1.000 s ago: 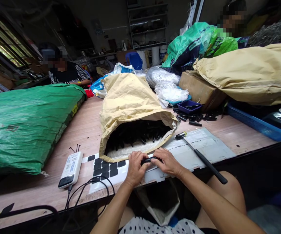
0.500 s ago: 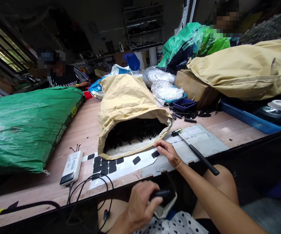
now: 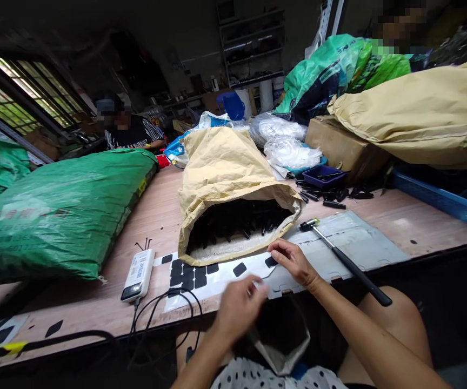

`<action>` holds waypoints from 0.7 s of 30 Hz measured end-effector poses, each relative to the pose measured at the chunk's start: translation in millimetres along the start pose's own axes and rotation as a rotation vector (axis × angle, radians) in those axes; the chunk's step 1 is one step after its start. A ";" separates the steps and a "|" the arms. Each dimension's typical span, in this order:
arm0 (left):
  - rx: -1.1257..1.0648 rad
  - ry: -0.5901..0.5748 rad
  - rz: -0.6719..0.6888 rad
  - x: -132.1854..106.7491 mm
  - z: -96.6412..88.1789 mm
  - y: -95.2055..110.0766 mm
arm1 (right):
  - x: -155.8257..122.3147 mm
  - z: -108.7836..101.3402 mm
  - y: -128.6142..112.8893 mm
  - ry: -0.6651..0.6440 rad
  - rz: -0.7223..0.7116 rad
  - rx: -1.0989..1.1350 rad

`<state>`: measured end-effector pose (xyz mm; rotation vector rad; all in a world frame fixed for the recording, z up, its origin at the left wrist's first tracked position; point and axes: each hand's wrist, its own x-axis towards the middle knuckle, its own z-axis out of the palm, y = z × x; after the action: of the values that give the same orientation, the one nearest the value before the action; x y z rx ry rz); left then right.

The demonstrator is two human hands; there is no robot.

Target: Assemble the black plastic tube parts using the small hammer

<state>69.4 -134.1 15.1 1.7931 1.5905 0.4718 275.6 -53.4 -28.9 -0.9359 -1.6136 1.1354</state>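
My left hand, smeared by motion, is above the table's front edge with its fingers curled. Whether anything is in it is unclear. My right hand is at the right end of a white sheet of black rounded-square pads. Its thumb and fingers are drawn together beside a single black pad; what they pinch, if anything, is hidden. Just behind lies a large beige sack, its mouth facing me, with many black pieces inside. Below my hands, a pale bag stands open at my lap.
A hammer with a black handle lies right, its grip over the edge. A white power bank with black cables sits left, near a green sack. Behind are a purple tray, a cardboard box and a seated person.
My left hand has risen from over the lap bag toward the sheet, and the black object it held no longer shows in it. My right hand stays by the sheet's end. The view has shifted left.
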 end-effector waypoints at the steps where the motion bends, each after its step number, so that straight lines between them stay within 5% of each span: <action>1: 0.036 0.174 -0.038 16.3 -15.9 -3.7 | 0.2 -0.1 -0.3 0.000 -0.003 -0.008; 4: 0.375 0.586 -0.213 67.1 -55.4 -26.2 | 0.8 -0.3 -1.3 0.013 -0.013 -0.012; 7: 0.582 0.543 -0.461 100.4 -71.3 -46.0 | 1.7 -0.7 -1.5 0.022 -0.014 -0.011; 9: 0.631 0.490 -0.510 107.3 -70.7 -50.8 | 2.6 -0.5 -1.3 0.025 -0.012 -0.009; 16: 0.465 0.562 -0.357 60.1 -54.5 -44.2 | 0.1 -0.4 -7.5 0.100 -0.055 -0.048; 21: 0.201 0.590 -0.027 21.2 -26.2 -44.8 | -14.5 -35.7 -14.9 0.453 -0.105 -0.430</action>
<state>23.6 -106.3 -1.1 1.8805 2.1159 0.9192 312.7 -61.9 -13.0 -1.2616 -1.5240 0.4570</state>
